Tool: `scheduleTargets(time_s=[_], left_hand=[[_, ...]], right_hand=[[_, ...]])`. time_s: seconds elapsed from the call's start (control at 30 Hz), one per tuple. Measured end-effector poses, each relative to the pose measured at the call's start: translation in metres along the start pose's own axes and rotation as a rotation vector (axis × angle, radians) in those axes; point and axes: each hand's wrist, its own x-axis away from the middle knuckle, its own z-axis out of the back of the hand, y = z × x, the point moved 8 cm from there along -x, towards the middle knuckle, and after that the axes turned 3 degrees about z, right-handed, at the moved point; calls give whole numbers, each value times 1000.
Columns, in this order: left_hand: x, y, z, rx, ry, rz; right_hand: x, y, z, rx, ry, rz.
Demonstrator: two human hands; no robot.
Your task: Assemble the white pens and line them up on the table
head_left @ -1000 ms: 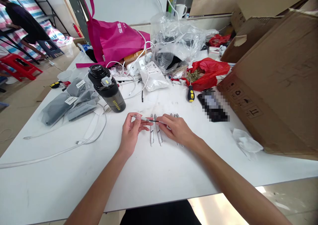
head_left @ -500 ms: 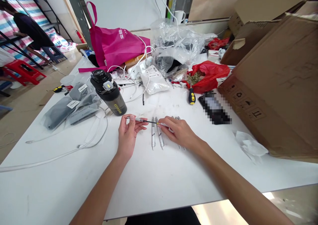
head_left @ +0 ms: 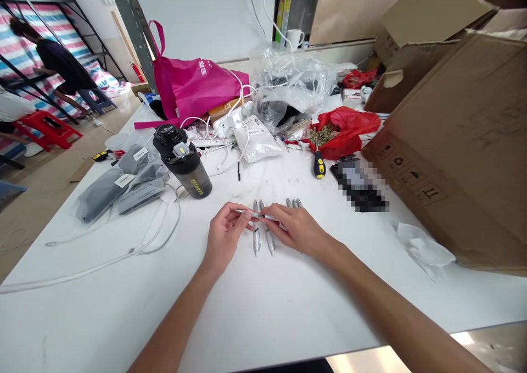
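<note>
Both hands meet over the middle of the white table [head_left: 255,307]. My left hand [head_left: 225,233] pinches one end of a thin silver pen [head_left: 252,214]. My right hand [head_left: 296,229] pinches the other end, so the pen lies crosswise between them, just above the tabletop. Under the hands lie two silver pens [head_left: 263,240] side by side, pointing away from me. The tips of more pens [head_left: 293,202] show beyond my right hand; the rest of them is hidden by it.
A dark drinking bottle [head_left: 183,162] stands left of the hands, with grey pouches [head_left: 119,183] and white cables [head_left: 123,246] beyond. A yellow-handled screwdriver [head_left: 318,163], a red bag [head_left: 346,128], a pink bag [head_left: 193,84] and large cardboard boxes [head_left: 461,142] fill the back and right. A person bends over far left.
My hands have come closer together, and the thin dark rod that showed between the pen's two halves is no longer visible. The camera has tipped slightly.
</note>
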Motion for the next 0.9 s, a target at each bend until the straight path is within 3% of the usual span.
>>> scheduleTargets(time_s=[0.2,0.33,0.5,0.6,0.73,0.9], left_hand=[[-2,-3,6,-90,-19,10],[-2,8,9,-354,-48,-139],[3,17,3,-503,-124,-356],[6,17,1,-536,-128,-414],[6,18,1,-571,-112,-454],[6,20,2,-582,-77,-495]], right_hand=[[1,2,1,-7,11,-40],[2,4,-1,-12,-5,-88],[-1,-4,2,66,3,48],[-3,-5,4,106,17,91],[-2,-1,6,32,57,35],[-3,-4,4,71,13,68]])
